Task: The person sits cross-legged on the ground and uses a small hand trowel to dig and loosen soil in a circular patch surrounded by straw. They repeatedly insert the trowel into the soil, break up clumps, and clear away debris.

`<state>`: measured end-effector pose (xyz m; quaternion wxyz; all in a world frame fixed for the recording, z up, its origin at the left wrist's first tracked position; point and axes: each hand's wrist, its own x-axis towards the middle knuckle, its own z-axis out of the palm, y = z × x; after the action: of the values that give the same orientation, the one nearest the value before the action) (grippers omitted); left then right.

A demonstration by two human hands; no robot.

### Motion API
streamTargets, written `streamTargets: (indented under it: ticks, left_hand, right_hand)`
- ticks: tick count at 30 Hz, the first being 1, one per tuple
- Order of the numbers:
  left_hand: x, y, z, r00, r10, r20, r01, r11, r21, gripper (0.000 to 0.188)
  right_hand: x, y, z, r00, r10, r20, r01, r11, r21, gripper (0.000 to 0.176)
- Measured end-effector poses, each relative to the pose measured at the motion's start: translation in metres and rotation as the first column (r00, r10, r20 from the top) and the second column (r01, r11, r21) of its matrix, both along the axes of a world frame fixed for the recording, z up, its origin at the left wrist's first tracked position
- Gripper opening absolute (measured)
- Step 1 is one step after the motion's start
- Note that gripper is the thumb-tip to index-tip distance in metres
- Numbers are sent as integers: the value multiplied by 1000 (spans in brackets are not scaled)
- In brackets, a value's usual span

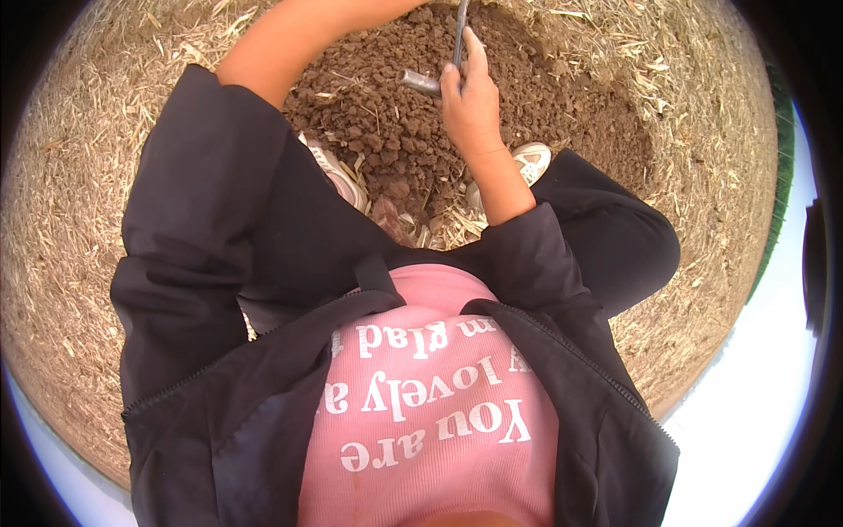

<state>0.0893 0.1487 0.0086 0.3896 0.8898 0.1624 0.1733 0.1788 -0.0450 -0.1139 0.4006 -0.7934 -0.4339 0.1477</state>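
My right hand (473, 105) is closed around a grey metal tool (421, 83), whose short tubular end sticks out to the left of my fingers. A thin dark metal rod (459, 33) runs from the hand up past the top edge of the view, with my index finger stretched along it. Whether rod and tube are one piece is hidden by the hand. Below both lies a mound of loose, clumpy brown soil (382, 112). My left forearm reaches across the top left, and my left hand is out of view beyond the top edge.
My light-coloured shoes (339, 181) stand at both sides of the soil's near edge. A reddish-brown lump (390, 217), not clearly identifiable, lies between them. Dry straw (711, 165) covers the ground around the soil. A green strip of plants (784, 165) shows at the far right.
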Motion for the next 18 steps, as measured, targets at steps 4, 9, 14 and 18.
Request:
streamTargets:
  ticks: [4, 9, 14, 18]
  left_hand:
    - [-1, -1, -3, 999, 30, 44, -32, 998, 52, 22]
    - [-1, 2, -5, 1000, 26, 9, -26, 998, 56, 24]
    - [1, 2, -1, 1000, 4, -31, -4, 1000, -9, 23]
    - [0, 1, 0, 1000, 4, -5, -4, 999, -54, 23]
  right_hand:
    - [-25, -20, -40, 979, 153, -132, -201, 818, -539, 60]
    - [-28, -23, -40, 890, -4, -455, -228, 862, -453, 49]
    - [0, -7, 19, 819, -154, -553, 18, 970, -243, 43]
    - [-7, -9, 32, 974, -3, -225, 15, 999, 48, 50]
